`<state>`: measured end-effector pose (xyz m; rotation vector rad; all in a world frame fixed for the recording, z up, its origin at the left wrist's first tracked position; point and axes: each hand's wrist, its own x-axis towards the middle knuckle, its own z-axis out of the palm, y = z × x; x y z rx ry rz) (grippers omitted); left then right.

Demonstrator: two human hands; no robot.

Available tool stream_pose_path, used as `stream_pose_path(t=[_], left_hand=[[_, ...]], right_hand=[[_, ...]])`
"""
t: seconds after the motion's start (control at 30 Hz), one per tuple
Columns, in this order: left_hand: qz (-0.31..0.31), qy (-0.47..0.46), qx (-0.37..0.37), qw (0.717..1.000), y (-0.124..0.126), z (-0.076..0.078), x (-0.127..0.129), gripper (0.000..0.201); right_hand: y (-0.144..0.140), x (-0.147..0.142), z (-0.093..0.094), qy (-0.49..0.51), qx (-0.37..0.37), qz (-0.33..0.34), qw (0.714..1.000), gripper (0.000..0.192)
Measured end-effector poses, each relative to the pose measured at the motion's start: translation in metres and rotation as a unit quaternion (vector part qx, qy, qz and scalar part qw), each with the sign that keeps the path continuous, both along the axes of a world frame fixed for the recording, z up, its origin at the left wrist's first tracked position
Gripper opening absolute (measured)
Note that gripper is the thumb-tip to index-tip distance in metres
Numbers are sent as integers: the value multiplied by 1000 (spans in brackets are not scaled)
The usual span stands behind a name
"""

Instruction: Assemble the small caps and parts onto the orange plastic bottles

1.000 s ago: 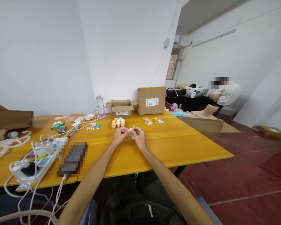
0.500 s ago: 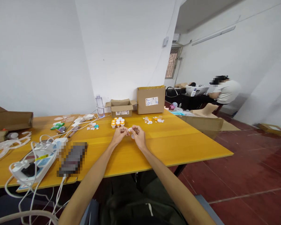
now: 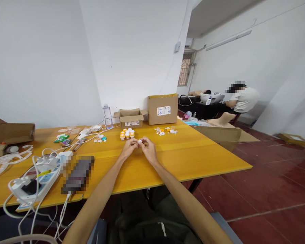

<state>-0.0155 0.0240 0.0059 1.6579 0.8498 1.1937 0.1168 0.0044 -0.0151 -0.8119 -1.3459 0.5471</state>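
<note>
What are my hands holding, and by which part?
Your left hand and right hand hold a small white piece between them; which part, I can't tell.

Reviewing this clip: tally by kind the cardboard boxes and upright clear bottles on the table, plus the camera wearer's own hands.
Cardboard boxes: 3 (left-end box, small open box, tall box)
Upright clear bottles: 1 (clear bottle)
Hands: 2 (left hand, right hand)
Total: 6
Not counted: the small white part at the fingertips.

Tabletop (image 3: 193, 159) open right of hands (image 3: 149, 150), jars (image 3: 127, 134) ahead
</note>
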Motion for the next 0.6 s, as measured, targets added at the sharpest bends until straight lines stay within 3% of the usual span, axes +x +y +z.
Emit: stream_pose_path(t=[0.6], left_hand=[[-5, 6, 38, 999, 3, -6, 2, 30]], right_hand=[[-5, 0, 4, -47, 33, -45, 997, 15]])
